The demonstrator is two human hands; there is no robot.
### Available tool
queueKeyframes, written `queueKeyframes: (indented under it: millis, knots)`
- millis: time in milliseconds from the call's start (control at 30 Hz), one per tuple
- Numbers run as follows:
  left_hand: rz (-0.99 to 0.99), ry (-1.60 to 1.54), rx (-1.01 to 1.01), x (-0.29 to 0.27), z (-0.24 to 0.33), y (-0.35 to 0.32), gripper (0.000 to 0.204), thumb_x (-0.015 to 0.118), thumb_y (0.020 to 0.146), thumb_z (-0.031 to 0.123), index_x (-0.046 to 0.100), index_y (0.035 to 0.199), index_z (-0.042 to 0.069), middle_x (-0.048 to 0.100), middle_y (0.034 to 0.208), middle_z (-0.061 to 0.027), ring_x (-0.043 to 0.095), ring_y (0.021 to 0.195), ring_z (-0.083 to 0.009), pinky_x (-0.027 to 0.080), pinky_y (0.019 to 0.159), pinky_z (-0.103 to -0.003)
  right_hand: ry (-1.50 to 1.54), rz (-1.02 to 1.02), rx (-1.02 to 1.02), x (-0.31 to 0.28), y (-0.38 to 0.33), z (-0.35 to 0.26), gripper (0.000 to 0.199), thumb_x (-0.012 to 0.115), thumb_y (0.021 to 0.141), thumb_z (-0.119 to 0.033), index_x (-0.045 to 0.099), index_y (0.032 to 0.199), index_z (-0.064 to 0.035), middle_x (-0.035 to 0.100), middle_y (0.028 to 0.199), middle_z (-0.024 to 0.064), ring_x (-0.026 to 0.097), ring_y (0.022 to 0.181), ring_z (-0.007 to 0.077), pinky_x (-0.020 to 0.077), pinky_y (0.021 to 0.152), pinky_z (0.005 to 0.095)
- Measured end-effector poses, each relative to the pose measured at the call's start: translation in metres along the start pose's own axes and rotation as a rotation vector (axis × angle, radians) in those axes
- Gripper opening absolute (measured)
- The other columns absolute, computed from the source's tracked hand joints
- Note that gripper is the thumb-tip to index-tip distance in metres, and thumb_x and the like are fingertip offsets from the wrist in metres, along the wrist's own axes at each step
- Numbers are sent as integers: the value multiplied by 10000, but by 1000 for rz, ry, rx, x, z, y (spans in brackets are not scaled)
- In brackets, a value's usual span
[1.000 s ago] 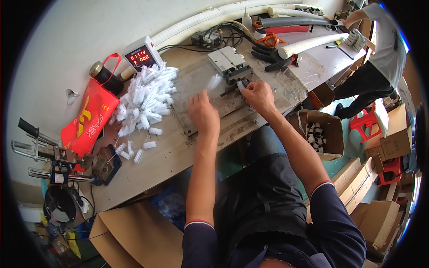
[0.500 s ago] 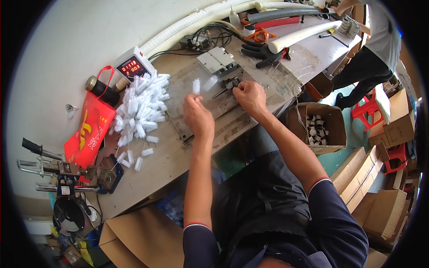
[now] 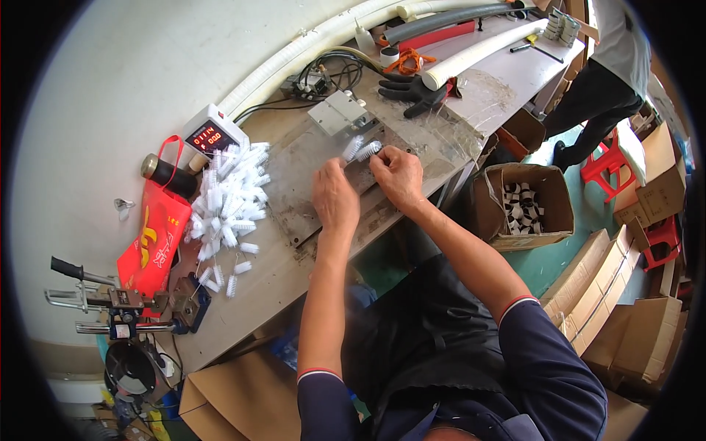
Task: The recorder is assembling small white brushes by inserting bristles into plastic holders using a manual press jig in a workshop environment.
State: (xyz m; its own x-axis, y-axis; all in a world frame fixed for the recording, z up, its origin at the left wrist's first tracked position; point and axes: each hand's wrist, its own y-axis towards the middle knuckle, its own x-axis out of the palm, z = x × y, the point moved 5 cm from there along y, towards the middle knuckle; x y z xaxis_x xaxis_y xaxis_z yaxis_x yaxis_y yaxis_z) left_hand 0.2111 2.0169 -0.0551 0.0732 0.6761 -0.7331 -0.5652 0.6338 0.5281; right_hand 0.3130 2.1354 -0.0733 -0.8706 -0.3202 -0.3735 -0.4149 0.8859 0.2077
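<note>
Over the metal plate (image 3: 294, 209) on the bench, both my hands are close together. My left hand (image 3: 335, 195) is closed, pinching a small white spiral-bristled brush (image 3: 353, 148) that points up and away from its fingertips. A second white brush (image 3: 367, 151) lies tilted just to the right, its end at the fingertips of my right hand (image 3: 398, 176), which is closed on it. The fixture behind this brush is mostly hidden. Left of the plate rises a heap of similar white brushes (image 3: 232, 195), with several loose ones at its near end.
A grey metal box (image 3: 337, 112), black cables and a black glove (image 3: 415, 94) sit behind the plate. At left are a counter with a red display (image 3: 209, 136), a red bag (image 3: 152, 235) and a lever device (image 3: 121, 301). An open carton (image 3: 485, 198) stands right; a person stands beyond.
My left hand has moved right, bringing its brush beside the second one. My right hand has shifted slightly left and down, now at the second brush. The counter's digits differ; the head view has shifted.
</note>
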Motion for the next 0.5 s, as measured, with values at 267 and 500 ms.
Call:
queueKeyframes:
  millis: [267,500]
  knots:
    - [-8,183,215,2,12,-5,116,535,896,23,561,1008,39,618,983,-177,587,967,-366,507,855,-451,172,23,-140,5,6,14,230,668,880,-210,710,839,13,659,700,166,595,618,199,487,630,380]
    - [118,-240,-223,-48,-22,-34,97,530,1000,61,607,1041,19,648,887,-109,618,731,-264,526,684,-382,108,-22,-74,11,2,10,255,688,888,-262,718,845,-13,677,705,166,676,666,272,518,675,390]
